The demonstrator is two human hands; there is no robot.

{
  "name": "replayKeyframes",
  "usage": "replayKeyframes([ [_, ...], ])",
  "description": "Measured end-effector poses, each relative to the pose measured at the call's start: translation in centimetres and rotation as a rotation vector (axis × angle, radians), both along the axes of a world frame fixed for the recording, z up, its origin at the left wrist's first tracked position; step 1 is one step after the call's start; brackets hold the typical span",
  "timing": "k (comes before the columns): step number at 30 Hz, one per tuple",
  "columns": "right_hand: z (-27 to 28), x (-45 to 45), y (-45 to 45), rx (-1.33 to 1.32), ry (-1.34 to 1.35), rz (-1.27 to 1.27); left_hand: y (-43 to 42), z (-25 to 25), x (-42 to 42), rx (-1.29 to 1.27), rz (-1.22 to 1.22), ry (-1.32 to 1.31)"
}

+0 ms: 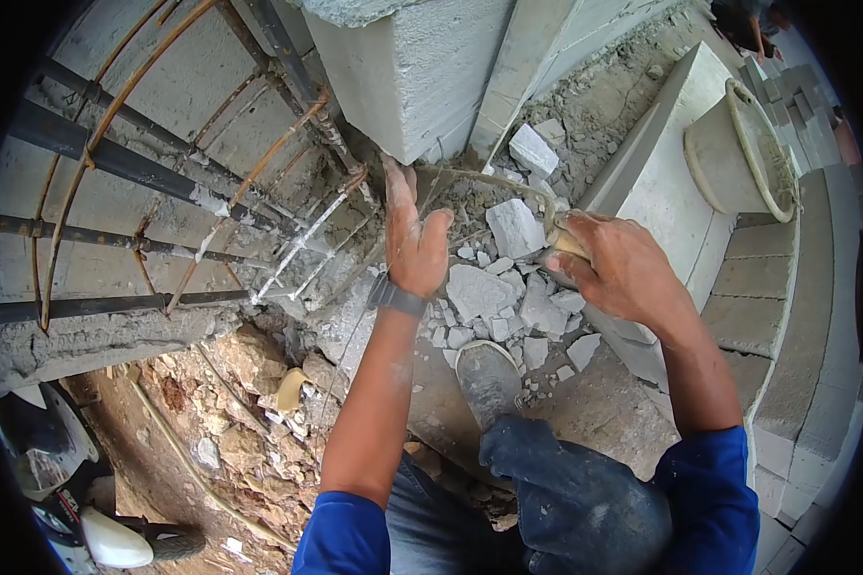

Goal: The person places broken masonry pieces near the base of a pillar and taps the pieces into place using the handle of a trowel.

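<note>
My right hand (pixel 609 264) is wrapped round the wooden handle (pixel 571 245) of a trowel. The tool's curved metal neck (pixel 537 189) runs left from the handle toward the foot of a pale block column (pixel 441 77). At that column's lower corner, my left hand (pixel 417 235) is raised with its fingertips at the block and its thumb apart, with nothing seen in it. Broken pale block pieces (pixel 484 292) lie on the ground between and below my hands.
Rusty rebar (pixel 134 168) spreads across the left. A bucket (pixel 743 158) stands on stacked blocks (pixel 666 139) at the right. My shoe (pixel 489 379) is on the rubble-strewn ground. A motorbike (pixel 77 479) is at the lower left. Part of another person (pixel 753 29) shows at the top right.
</note>
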State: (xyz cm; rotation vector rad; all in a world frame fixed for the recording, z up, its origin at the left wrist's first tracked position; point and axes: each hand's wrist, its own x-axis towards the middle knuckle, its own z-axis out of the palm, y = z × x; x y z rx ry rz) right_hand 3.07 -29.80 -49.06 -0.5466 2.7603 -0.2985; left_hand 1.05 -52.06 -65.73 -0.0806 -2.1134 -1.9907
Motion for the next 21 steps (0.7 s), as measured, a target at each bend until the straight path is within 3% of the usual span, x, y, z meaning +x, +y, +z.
replayKeyframes([
  [4,0.0,0.8,1.0,-0.035,0.118,0.037,0.0,0.0,0.1,0.029,-0.017,0.001],
  [10,1.9,1.5,1.2,0.233,0.058,0.081,0.5,-0.1,0.9,0.107,0.0,0.046],
  [21,-1.0,-4.5,-2.0,0.386,0.279,0.337,1.0,-1.0,1.2,-0.023,-0.012,0.033],
])
